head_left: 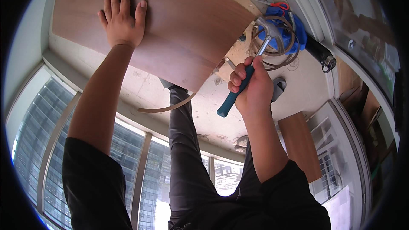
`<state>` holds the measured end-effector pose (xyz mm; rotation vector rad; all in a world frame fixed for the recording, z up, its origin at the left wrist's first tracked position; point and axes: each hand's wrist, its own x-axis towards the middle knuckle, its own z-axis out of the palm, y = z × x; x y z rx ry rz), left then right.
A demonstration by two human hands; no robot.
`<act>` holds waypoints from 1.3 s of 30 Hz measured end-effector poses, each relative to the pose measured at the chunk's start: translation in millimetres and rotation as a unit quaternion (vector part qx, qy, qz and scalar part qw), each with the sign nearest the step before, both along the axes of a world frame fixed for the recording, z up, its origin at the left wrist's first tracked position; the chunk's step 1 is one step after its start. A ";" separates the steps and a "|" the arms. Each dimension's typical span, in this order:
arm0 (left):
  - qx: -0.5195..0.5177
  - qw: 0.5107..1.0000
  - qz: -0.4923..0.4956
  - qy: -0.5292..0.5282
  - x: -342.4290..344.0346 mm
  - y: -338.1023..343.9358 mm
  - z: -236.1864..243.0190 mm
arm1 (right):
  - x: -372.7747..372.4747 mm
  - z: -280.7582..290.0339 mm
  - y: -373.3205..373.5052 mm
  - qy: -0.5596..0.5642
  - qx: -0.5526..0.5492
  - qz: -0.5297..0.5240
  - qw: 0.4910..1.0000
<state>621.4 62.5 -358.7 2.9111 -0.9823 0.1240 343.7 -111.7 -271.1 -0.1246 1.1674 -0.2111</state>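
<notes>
My left hand (124, 24) lies flat with spread fingers on a large brown wood-grain board (183, 21). In my right hand (254, 83) is a claw hammer (235, 96), gripped by its blue-green handle, with the metal head pointing up and away, beyond the board's right edge. A thin strip of edging (168, 108) hangs curved from the board's near corner. Just past the hammer head lie a coil of brown edging strip (279, 61) and a blue plastic bag (300, 36).
Red-handled scissors (281, 5) rest by the bag. A black bottle (320, 53) lies to the right. Below it, a smaller brown board (300, 145) leans near a white-framed door (341, 145). Windows (140, 162) line the near left side. My legs (183, 145) stand below the board.
</notes>
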 end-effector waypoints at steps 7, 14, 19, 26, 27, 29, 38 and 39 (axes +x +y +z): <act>0.006 1.000 -0.007 0.002 -0.3 0.8 1.3 | -2.4 -0.2 -8.3 0.014 -0.007 0.034 0.999; 0.006 1.000 -0.010 -0.003 1.2 1.9 0.1 | -1.5 1.8 -8.2 0.020 -0.035 0.073 0.997; 0.012 1.000 -0.011 -0.003 2.2 3.8 0.9 | 0.2 1.7 -9.5 0.055 -0.026 0.003 0.998; 0.012 1.000 -0.014 0.002 -0.3 -0.9 1.1 | -3.7 1.0 -16.2 0.033 -0.032 0.012 0.999; 0.012 1.000 -0.012 0.004 -0.7 -0.8 1.0 | -5.2 0.8 -16.6 0.037 -0.033 -0.012 0.999; 0.015 1.000 -0.009 0.003 1.4 3.9 2.7 | -5.2 0.0 -14.5 0.031 -0.012 -0.009 0.999; 0.026 0.999 -0.004 0.024 0.7 -1.5 3.9 | -9.5 -9.2 -20.2 0.009 0.013 0.055 0.998; 0.027 0.999 -0.003 0.026 1.2 -1.7 4.9 | -10.8 -10.4 -21.0 0.013 0.014 0.046 0.999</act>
